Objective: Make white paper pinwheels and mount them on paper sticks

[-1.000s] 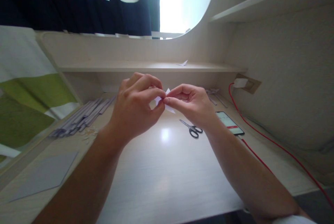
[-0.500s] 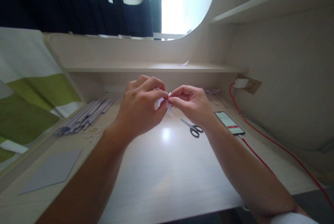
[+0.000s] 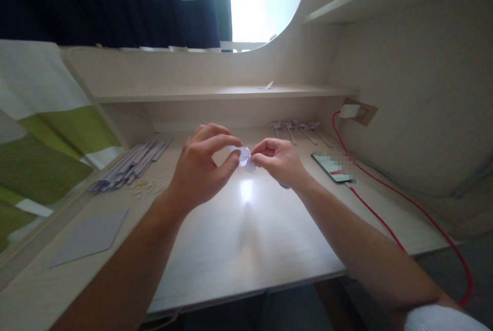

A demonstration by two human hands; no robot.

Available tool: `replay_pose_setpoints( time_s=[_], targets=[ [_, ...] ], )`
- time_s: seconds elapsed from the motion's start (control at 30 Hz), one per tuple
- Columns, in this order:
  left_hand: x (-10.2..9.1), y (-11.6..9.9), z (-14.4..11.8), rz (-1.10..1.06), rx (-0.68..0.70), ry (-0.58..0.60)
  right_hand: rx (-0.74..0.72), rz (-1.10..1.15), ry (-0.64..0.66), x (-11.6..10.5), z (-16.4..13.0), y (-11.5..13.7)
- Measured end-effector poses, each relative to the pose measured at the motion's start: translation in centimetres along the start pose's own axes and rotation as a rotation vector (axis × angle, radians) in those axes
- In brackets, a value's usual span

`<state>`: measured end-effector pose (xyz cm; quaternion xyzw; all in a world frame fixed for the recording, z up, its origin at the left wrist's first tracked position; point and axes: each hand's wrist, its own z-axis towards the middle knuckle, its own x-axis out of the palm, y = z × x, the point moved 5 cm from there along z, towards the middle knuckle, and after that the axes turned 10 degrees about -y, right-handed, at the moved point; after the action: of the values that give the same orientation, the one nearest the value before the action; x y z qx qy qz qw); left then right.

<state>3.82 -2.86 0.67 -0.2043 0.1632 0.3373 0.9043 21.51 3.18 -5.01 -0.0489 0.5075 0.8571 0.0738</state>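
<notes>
Above the middle of the desk, a small white paper pinwheel [image 3: 245, 158] with curled blades is between my two hands. My left hand [image 3: 202, 169] grips its left side between thumb and forefinger, the other fingers bent over it. At its right edge, near the centre, my right hand [image 3: 280, 160] pinches with thumb and forefinger; whether a pin or another small part is in that pinch cannot be made out. The scissors are almost wholly hidden behind my right hand, with only part of a handle [image 3: 284, 186] showing below it.
Several pinwheels on paper sticks [image 3: 290, 126] lie at the back right. Rolled paper sticks [image 3: 133, 165], small pale pieces [image 3: 148, 186] and a paper sheet [image 3: 92, 236] are at left. A phone [image 3: 326, 167] with a red cable [image 3: 375, 213] lies right. Folded paper [image 3: 266, 86] rests on the shelf.
Both hands have lowered slightly in the picture and the left fingers have spread more, baring more of the pinwheel. My right hand now covers most of the scissors. The view has shifted.
</notes>
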Motion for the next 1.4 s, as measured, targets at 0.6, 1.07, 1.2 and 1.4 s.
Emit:
replay_pose_setpoints(
  time_s=[0.6,1.07,1.2,1.4],
  targets=[
    [8.6,8.0,-12.8,-0.452,-0.723,0.387,-0.033,-0.229,0.152,2.6,-3.9,-2.4],
    [8.9,7.8,-13.3,-0.534,-0.779,0.632,-0.088,-0.315,0.294,3.0,-5.2,-4.2],
    [9.1,8.2,-13.7,-0.578,-0.812,0.644,-0.16,-0.397,0.325,3.0,-5.7,-3.8],
    [9.2,8.3,-13.9,-0.612,-0.817,0.656,-0.232,-0.428,0.332,2.8,-5.8,-3.4]
  ],
)
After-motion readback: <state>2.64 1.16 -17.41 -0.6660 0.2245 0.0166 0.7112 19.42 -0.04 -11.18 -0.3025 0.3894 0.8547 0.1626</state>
